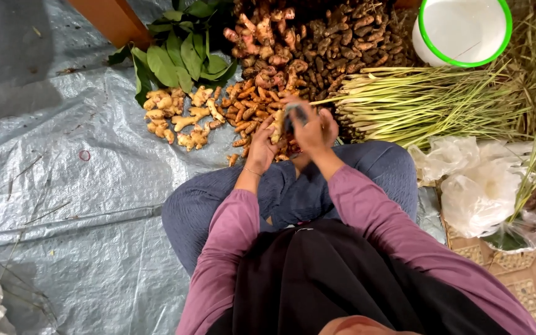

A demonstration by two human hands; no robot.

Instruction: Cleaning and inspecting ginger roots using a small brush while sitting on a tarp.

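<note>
I sit cross-legged on a grey tarp (pixel 63 205). My left hand (pixel 260 147) grips a pale piece of root (pixel 276 127), held upright over my lap. My right hand (pixel 312 129) is closed around a small dark tool with a bluish handle (pixel 295 114), pressed against that root. Just beyond my hands lies a pile of small orange turmeric roots (pixel 249 108). To its left sits a heap of pale ginger pieces (pixel 178 115).
Darker brown and reddish rhizomes (pixel 317 43) are heaped at the top. Green leaves (pixel 181 53) lie at top left, lemongrass stalks (pixel 417 102) at the right. A white bucket with a green rim (pixel 463 31) stands at top right, crumpled plastic bags (pixel 479 186) below it.
</note>
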